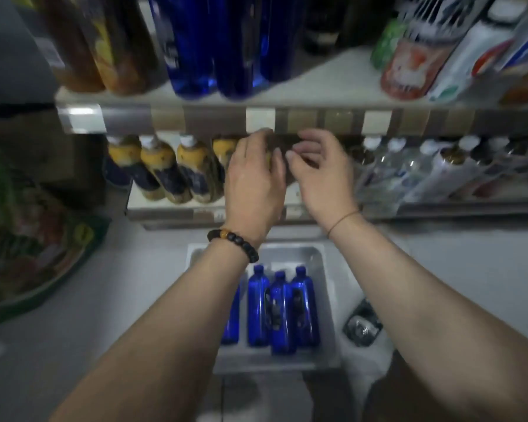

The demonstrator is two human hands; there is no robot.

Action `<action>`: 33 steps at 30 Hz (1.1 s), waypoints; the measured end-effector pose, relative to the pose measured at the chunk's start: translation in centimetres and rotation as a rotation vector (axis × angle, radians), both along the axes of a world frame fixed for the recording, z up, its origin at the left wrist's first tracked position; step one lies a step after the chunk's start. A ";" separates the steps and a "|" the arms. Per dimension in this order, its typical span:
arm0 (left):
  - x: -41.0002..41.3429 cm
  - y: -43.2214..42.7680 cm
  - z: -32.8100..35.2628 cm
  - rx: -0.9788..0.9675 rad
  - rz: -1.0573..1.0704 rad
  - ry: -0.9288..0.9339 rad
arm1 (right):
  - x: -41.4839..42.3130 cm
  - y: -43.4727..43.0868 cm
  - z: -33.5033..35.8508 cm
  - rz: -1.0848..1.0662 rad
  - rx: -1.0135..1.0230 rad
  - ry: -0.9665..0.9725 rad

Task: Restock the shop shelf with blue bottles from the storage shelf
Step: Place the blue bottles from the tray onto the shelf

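Several blue bottles (279,309) lie side by side in a white tray (328,303) on the floor below my forearms. More blue bottles (214,53) stand on the upper shelf (317,83), left of a bare stretch of shelf. Both hands are raised to the lower shelf (177,208). My left hand (253,181) wraps around a yellow-labelled bottle (269,156) that it mostly hides. My right hand (320,175) hovers just to its right, fingers curled and apart, holding nothing. The picture is blurred.
A row of yellow-labelled drink bottles (165,169) fills the lower shelf's left side, clear bottles (409,172) its right. Amber bottles (104,50) and colourful ones (415,62) flank the upper shelf. Bagged goods (28,239) lean at the left. A dark object (361,324) lies by the tray.
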State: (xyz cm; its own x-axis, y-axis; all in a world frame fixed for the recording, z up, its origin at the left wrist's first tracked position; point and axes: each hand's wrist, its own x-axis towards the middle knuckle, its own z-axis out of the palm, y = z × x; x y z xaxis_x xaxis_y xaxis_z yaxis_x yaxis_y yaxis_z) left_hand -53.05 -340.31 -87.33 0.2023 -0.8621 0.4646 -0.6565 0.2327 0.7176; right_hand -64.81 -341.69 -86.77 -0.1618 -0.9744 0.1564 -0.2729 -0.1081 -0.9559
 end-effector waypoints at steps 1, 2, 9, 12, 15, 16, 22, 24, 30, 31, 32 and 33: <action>0.2 1.1 -2.3 0.048 0.001 -0.004 | 0.1 1.7 -2.6 0.009 0.060 0.018; 0.5 2.1 -4.6 0.110 0.001 -0.008 | 0.1 3.2 -5.0 0.019 0.134 0.031; 3.7 10.8 -19.8 0.891 0.037 -0.197 | -0.4 11.9 -18.5 0.196 0.624 0.699; 4.9 12.6 -23.0 1.206 0.126 -0.220 | -0.2 12.9 -20.3 0.261 0.730 1.031; 5.4 13.7 -24.8 1.303 0.155 -0.071 | 0.8 12.7 -21.8 0.251 0.884 1.097; 5.4 13.9 -25.2 1.300 0.149 -0.068 | 1.0 12.5 -22.0 0.246 0.912 1.128; 5.7 13.4 -25.5 1.353 0.192 0.041 | 0.2 11.7 -23.4 0.171 0.978 0.900; 6.3 12.9 -25.1 1.388 0.218 0.140 | -0.2 11.7 -24.1 0.146 1.015 0.809; 7.9 12.2 -24.0 1.415 0.179 0.435 | -1.1 11.2 -23.5 0.033 1.029 0.671; 7.8 12.2 -23.6 1.390 0.183 0.494 | -1.2 11.1 -23.1 0.024 0.995 0.640; 7.6 12.2 -22.7 1.350 0.177 0.541 | -1.2 11.0 -22.5 0.023 0.967 0.594; 7.3 12.1 -21.8 1.303 0.162 0.573 | -1.2 10.9 -22.1 0.024 0.937 0.530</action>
State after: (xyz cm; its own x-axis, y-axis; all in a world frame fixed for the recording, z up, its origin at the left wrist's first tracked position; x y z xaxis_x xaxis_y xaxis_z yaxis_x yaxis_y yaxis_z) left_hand -45.77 -328.20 -109.13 0.2240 -0.5522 -0.8031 -0.1640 -0.8336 0.5274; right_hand -65.98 -330.76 -108.87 -0.2718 -0.7447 -0.6095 -0.6845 0.5948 -0.4215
